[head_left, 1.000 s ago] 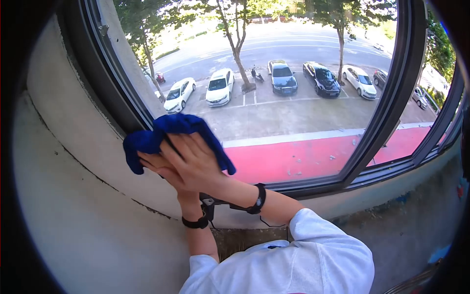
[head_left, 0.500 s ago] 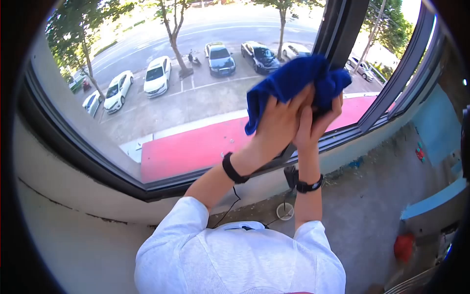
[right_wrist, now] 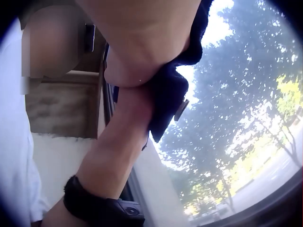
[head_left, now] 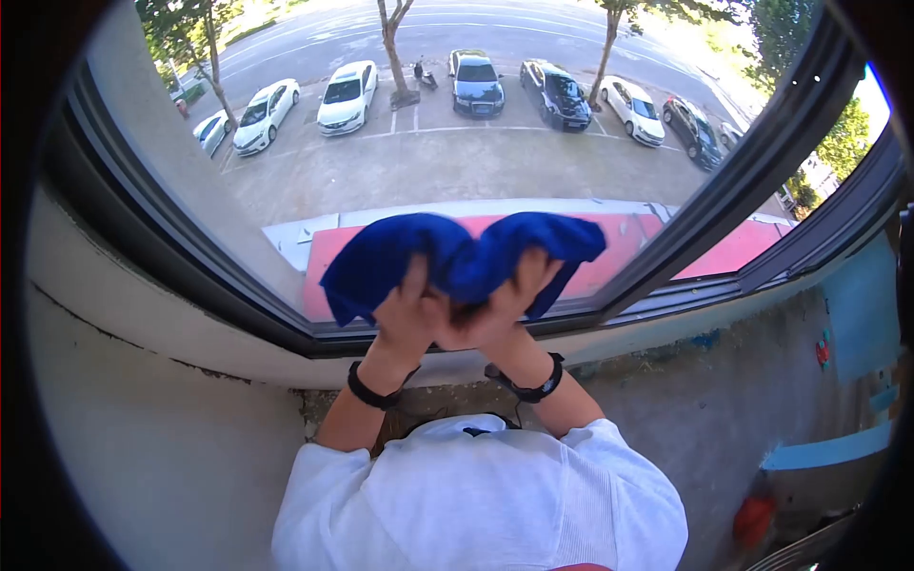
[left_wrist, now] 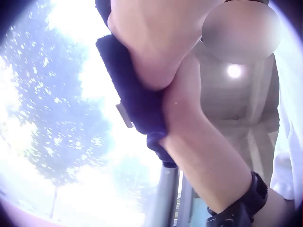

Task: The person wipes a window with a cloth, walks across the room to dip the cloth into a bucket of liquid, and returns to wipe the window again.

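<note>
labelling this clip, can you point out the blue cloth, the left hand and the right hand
Blue cloth (head_left: 459, 265), head view, on the fold between the hands
Left hand (head_left: 407, 312), head view, on the back of the hand
Right hand (head_left: 507, 306), head view, on the back of the hand

You're standing in a worn, plain room of some building, raised above a roadside parking area (head_left: 324, 176): past the dark-framed window (head_left: 728, 190) you look down on parked cars (head_left: 476, 84) and a road (head_left: 514, 29). Beside you the pale wall (head_left: 162, 419) has a ragged dark seam. The blurred edges leave home or workplace unclear.
</note>
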{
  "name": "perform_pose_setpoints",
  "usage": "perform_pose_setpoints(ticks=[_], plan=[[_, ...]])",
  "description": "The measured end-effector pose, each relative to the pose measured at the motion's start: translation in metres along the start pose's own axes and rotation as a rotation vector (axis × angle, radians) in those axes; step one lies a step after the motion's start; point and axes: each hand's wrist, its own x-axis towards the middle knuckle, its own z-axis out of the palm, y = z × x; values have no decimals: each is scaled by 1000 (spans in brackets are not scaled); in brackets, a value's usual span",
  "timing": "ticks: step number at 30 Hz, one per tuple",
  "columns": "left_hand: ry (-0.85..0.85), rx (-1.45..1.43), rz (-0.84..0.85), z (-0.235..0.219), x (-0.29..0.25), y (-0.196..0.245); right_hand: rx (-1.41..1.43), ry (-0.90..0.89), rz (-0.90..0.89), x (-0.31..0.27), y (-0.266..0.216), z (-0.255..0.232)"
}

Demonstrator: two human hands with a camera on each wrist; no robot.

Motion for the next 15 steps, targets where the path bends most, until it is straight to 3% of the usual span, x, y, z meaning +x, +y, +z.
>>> perform_pose_setpoints(ticks=[1,3,8,11,13,15], plan=[[-6,11,2,-20,2,-18,27,-46,24,-8,-18,14],[-178,67,112,-58,6,-48,56,-95,62,-27,-53,40],[-170,79,65,-88,-19,-99,192,-221,-103,-74,-114,88],[-188,-14,31,-84,-48,-104,226,-213,-58,-104,-122,95],[-225,-135,14,-109,-88,-105,245,-222,-61,-127,-118,90],[-255,-263,15,-84,-96,-108,190,-266,-19,-138,-117,83]])
